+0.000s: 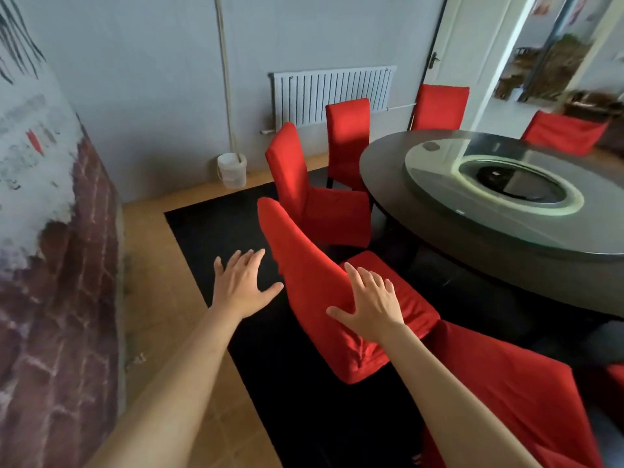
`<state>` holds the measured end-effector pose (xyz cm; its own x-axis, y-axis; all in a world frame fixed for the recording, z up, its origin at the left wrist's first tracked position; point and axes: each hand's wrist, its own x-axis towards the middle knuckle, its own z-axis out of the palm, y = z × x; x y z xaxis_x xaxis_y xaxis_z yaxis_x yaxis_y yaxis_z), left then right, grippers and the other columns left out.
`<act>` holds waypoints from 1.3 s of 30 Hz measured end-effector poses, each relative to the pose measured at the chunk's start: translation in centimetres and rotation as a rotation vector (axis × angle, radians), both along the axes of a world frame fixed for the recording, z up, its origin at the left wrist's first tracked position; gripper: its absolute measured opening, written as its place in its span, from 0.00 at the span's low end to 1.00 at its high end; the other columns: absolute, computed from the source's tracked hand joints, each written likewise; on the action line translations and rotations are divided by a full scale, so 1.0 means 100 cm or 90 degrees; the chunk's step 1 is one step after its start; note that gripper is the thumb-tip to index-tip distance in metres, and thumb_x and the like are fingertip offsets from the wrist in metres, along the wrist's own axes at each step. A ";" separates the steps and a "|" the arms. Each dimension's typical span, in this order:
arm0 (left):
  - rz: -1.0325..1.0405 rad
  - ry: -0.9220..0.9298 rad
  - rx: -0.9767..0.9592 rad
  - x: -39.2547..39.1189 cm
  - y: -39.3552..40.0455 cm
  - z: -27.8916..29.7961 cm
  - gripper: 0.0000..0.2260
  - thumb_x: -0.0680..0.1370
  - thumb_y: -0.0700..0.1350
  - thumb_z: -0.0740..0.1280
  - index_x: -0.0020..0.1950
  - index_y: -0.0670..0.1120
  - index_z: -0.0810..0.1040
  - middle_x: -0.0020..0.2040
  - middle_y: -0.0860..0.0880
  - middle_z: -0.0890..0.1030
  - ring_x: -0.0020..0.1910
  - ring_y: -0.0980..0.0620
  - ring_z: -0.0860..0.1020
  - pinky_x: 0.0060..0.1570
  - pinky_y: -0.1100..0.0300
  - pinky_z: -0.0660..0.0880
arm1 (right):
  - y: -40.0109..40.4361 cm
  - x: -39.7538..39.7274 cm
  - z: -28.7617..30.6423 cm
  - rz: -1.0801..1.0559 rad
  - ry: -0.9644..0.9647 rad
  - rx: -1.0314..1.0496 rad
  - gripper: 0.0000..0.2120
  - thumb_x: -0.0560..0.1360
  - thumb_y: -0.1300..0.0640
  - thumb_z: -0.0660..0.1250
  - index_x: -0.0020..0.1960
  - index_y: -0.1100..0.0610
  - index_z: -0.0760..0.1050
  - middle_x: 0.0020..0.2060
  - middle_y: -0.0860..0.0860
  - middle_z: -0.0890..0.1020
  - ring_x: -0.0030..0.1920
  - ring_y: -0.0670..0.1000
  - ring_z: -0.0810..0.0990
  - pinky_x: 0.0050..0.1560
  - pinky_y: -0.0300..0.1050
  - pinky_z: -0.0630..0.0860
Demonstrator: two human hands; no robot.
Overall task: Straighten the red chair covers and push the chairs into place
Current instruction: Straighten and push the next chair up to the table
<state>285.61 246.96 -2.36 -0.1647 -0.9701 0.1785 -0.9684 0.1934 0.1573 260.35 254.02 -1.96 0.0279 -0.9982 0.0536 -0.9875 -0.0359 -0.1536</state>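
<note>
The person stands behind the nearest red chair, which sits on the black rug at the near-left edge of the round dark table. Both hands are spread flat with straight fingers and grasp nothing. The right hand hovers over or rests on the chair's backrest where it meets the seat; whether it truly touches the cloth cannot be told. The left hand is in the air just left of the backrest, apart from it. The step in hand looks like the start of work on this chair, with hands reaching in to take the back. Its cover looks rumpled low on the back, near the bottom corner, so the next move probably calls for closing both hands on the two sides of the backrest, tugging the cloth smooth and downward, then pushing the chair toward the table. The backrest's long axis runs from lower right to upper left in the view, its top tilting away to the upper left, and the seat faces right toward the table. The next chair beyond it also stands a little out from the table.
</note>
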 end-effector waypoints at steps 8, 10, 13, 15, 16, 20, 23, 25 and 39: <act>-0.097 0.011 -0.017 -0.013 -0.099 0.005 0.38 0.73 0.69 0.60 0.77 0.51 0.58 0.75 0.48 0.66 0.75 0.45 0.60 0.72 0.37 0.51 | -0.058 0.012 -0.004 -0.058 -0.009 0.007 0.48 0.70 0.27 0.59 0.79 0.50 0.44 0.75 0.54 0.61 0.74 0.57 0.58 0.73 0.58 0.53; -0.116 0.013 -0.005 -0.019 -0.124 0.004 0.38 0.73 0.69 0.60 0.77 0.51 0.59 0.75 0.48 0.66 0.75 0.45 0.61 0.72 0.37 0.51 | -0.071 0.013 -0.004 -0.074 0.000 0.013 0.48 0.70 0.27 0.58 0.79 0.50 0.44 0.75 0.54 0.61 0.74 0.57 0.59 0.73 0.59 0.53; -0.172 0.009 -0.009 -0.028 -0.163 0.003 0.37 0.73 0.68 0.60 0.76 0.50 0.60 0.74 0.47 0.67 0.74 0.45 0.62 0.71 0.37 0.51 | -0.086 0.016 -0.008 -0.108 0.004 0.016 0.48 0.70 0.26 0.58 0.79 0.50 0.43 0.75 0.55 0.61 0.75 0.56 0.59 0.74 0.58 0.53; -0.217 -0.009 0.002 -0.034 -0.186 0.003 0.36 0.73 0.68 0.60 0.76 0.50 0.61 0.73 0.47 0.69 0.74 0.45 0.63 0.71 0.38 0.51 | -0.095 0.019 -0.010 -0.137 0.009 0.027 0.48 0.69 0.26 0.58 0.78 0.49 0.43 0.75 0.54 0.61 0.74 0.56 0.60 0.74 0.59 0.54; -0.240 -0.013 0.010 -0.036 -0.196 0.001 0.36 0.74 0.68 0.60 0.76 0.50 0.61 0.73 0.47 0.68 0.74 0.45 0.63 0.71 0.38 0.51 | -0.098 0.021 -0.012 -0.157 0.011 0.032 0.48 0.69 0.26 0.58 0.78 0.49 0.43 0.75 0.54 0.61 0.74 0.56 0.60 0.74 0.59 0.54; -0.323 -0.021 0.044 -0.037 -0.236 -0.012 0.35 0.74 0.68 0.58 0.77 0.52 0.59 0.74 0.49 0.67 0.75 0.46 0.61 0.73 0.40 0.49 | -0.114 0.038 -0.018 -0.249 0.000 0.060 0.48 0.69 0.26 0.58 0.78 0.48 0.44 0.74 0.53 0.62 0.73 0.55 0.61 0.74 0.58 0.54; -0.363 -0.013 0.084 -0.039 -0.257 -0.022 0.34 0.75 0.68 0.56 0.76 0.52 0.61 0.73 0.49 0.69 0.74 0.46 0.63 0.73 0.41 0.49 | -0.123 0.055 -0.026 -0.307 -0.010 0.069 0.47 0.69 0.26 0.57 0.78 0.48 0.46 0.73 0.52 0.65 0.72 0.55 0.63 0.73 0.57 0.56; -0.396 -0.024 0.079 -0.042 -0.266 -0.027 0.33 0.75 0.68 0.53 0.75 0.53 0.63 0.70 0.49 0.73 0.72 0.46 0.65 0.72 0.41 0.50 | -0.126 0.062 -0.030 -0.341 -0.010 0.069 0.48 0.67 0.25 0.56 0.78 0.48 0.48 0.71 0.51 0.68 0.70 0.55 0.66 0.72 0.56 0.59; -0.459 -0.103 0.024 -0.034 -0.264 -0.029 0.32 0.76 0.69 0.51 0.72 0.51 0.69 0.50 0.46 0.84 0.55 0.46 0.78 0.63 0.50 0.64 | -0.112 0.071 -0.024 -0.487 0.050 0.094 0.38 0.57 0.17 0.51 0.43 0.50 0.68 0.29 0.43 0.69 0.31 0.47 0.69 0.31 0.43 0.63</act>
<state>282.17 220.55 -5.24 -0.7845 -0.6165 0.0672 -0.6151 0.7873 0.0421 267.41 242.78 -4.40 -0.6728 -0.7378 -0.0549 -0.7373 0.6747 -0.0329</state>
